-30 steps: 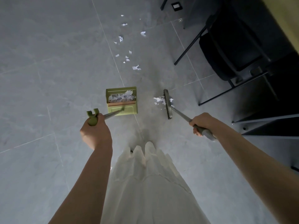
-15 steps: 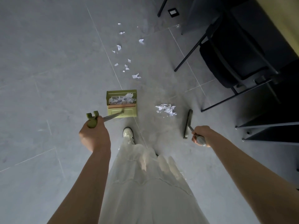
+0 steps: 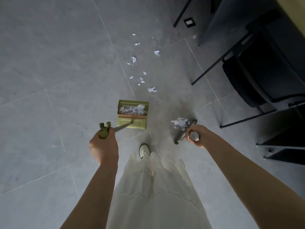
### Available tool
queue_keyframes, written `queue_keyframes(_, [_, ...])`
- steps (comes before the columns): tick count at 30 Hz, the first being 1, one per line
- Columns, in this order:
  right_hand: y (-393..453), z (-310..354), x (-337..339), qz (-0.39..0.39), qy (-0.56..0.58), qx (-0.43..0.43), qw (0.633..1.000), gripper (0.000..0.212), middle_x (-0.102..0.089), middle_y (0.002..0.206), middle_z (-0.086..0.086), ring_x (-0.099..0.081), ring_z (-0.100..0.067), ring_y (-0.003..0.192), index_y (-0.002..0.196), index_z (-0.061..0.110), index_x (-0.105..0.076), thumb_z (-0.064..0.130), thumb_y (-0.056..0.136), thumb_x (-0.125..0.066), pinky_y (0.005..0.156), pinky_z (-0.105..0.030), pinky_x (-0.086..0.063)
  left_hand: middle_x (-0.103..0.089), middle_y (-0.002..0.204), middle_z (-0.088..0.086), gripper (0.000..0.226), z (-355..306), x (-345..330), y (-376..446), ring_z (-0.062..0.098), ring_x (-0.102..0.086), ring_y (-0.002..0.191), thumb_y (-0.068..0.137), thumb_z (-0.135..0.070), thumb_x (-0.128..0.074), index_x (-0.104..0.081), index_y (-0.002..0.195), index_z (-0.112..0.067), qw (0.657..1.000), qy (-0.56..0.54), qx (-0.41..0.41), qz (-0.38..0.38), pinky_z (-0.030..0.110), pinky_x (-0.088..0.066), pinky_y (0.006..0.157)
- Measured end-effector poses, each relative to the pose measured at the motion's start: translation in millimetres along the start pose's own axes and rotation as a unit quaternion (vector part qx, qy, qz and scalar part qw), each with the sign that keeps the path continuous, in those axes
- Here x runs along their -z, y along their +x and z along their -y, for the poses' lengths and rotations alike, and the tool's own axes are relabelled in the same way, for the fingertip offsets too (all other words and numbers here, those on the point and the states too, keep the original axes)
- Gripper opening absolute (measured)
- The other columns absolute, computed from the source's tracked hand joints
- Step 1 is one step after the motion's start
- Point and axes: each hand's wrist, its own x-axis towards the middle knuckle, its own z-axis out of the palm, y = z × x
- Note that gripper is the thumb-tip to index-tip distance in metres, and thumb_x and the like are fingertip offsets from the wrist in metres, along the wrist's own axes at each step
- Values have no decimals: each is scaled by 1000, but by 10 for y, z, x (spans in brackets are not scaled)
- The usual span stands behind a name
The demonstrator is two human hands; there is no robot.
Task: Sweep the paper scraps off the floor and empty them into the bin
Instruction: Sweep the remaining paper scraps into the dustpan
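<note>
The task looks partly done. The green dustpan [image 3: 133, 114], its handle gripped by the left hand [image 3: 104, 144], already holds scraps. The right hand [image 3: 196, 135] grips the broom [image 3: 183, 133] beside a small pile [image 3: 179, 123]; scattered scraps [image 3: 142, 75] lie farther ahead. No bin shows.

One head-worn wide-angle view looks steeply down from standing height onto the tiled floor [image 3: 49, 80], with both forearms reaching forward below it.
</note>
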Motion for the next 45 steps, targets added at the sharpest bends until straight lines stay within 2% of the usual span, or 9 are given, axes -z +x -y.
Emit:
queue_keyframes(4, [22,286,-393,69,39,20,997,27,-48,84,5,-55,4,41,103,11,-49,-10,91,-38,45,-9,-45,-39,50,-2,37,-68,3,264,16,-33,50,89,-27,-70,-52,58,-20,1000,12,-7,9,25,-27,51])
queue_keyframes(8, [56,399,-507,33,83,11,996,17,-50,72,-9,-53,-11,37,80,5,-50,-11,85,-46,34,-19,-44,-37,51,-2,36,-147,-13,488,17,-31,51,88,-24,-71,-52,58,-18,997,51,-38,48,26,-26,52])
queue_keyframes(14, [37,608,-414,4,70,0,998,13,-41,67,-10,-45,-14,30,84,5,-42,-7,90,-46,32,-20,-41,-38,51,-2,33,-259,-85,746,19,-32,52,86,-28,-72,-54,60,-16,983,132,-75,104,26,-24,52])
queue_keyframes(23, [206,837,-85,-71,-116,27,990,9,-45,68,-18,-47,-18,35,82,-4,-50,-6,90,-54,35,-18,-42,-50,54,-2,18,-215,-334,898,21,-47,55,88,-34,-69,-66,73,-26,948,228,-126,181,27,-35,53])
queue_keyframes(26, [370,798,35,-93,-197,34,975,9,-54,76,-21,-54,-24,52,93,-8,-57,-2,88,-60,44,-26,-47,-52,54,-2,13,-214,-440,919,21,-49,55,89,-34,-69,-70,78,-26,938,242,-142,205,27,-38,53])
queue_keyframes(31, [476,762,115,-100,-330,31,938,17,-63,78,-21,-62,-27,54,96,-6,-59,5,86,-65,49,-30,-53,-59,59,3,14,-227,-672,902,27,-57,61,88,-35,-69,-71,79,-24,927,268,-158,212,32,-44,56])
queue_keyframes(36, [386,679,44,-76,-431,16,899,13,-65,76,-19,-62,-25,50,95,-3,-59,6,87,-63,48,-29,-54,-55,57,0,14,-221,-828,802,21,-52,56,91,-34,-66,-69,82,-24,918,272,-164,236,28,-38,52])
queue_keyframes(40, [284,632,-49,-43,-472,27,880,13,-65,76,-18,-63,-25,51,96,-2,-59,6,86,-61,59,-34,-57,-61,63,3,14,-267,-933,776,26,-58,62,91,-36,-64,-69,86,-24,914,284,-166,238,33,-46,57])
queue_keyframes(45, [143,609,-86,-2,-517,33,855,13,-62,73,-16,-61,-23,49,98,-1,-59,6,87,-60,52,-28,-55,-63,68,4,13,-316,-1006,805,28,-60,68,89,-34,-65,-70,92,-23,912,291,-161,241,35,-48,62])
